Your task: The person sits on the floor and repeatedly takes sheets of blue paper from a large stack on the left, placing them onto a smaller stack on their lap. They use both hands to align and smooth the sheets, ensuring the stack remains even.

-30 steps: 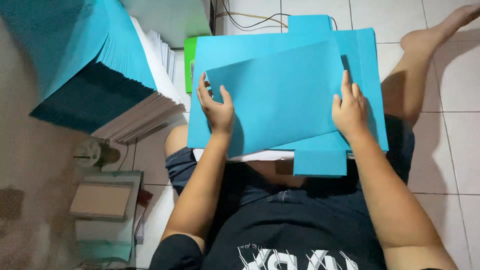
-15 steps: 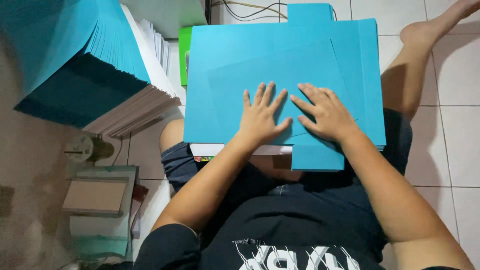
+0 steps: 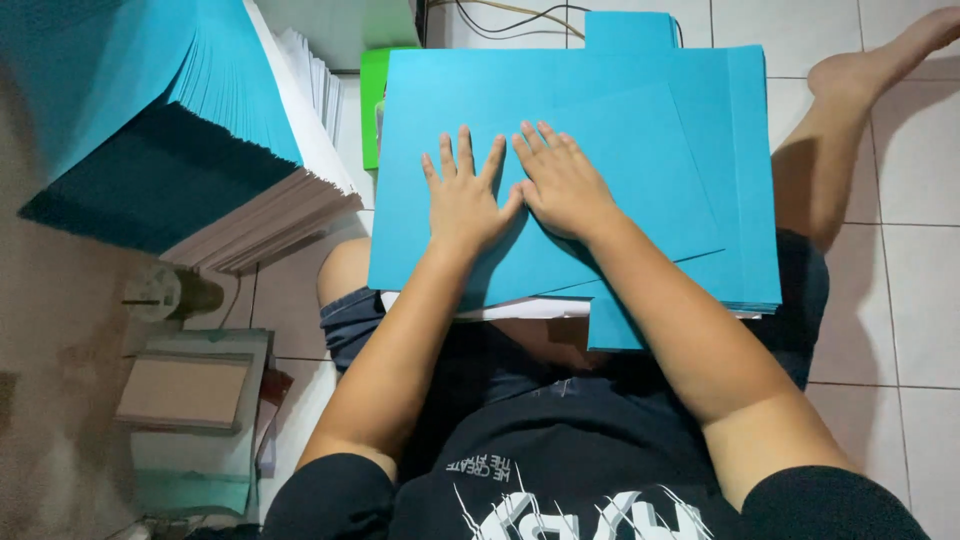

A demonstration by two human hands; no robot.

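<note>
A stack of blue paper sheets lies across my lap, with tabs sticking out at its far and near edges. The top sheet lies slightly skewed on the stack. My left hand presses flat on it, fingers spread. Right beside it, my right hand also lies flat on the sheet, thumbs nearly touching. Neither hand grips anything.
A tall pile of blue and white sheets stands at the left. A green object peeks out behind the lap stack. A tape roll and boxes sit on the floor at lower left. Cables run along the tiled floor.
A second ago my hands held the top sheet by its side edges. They laid it down on the stack, moved to its middle, and now press flat a little further up.
</note>
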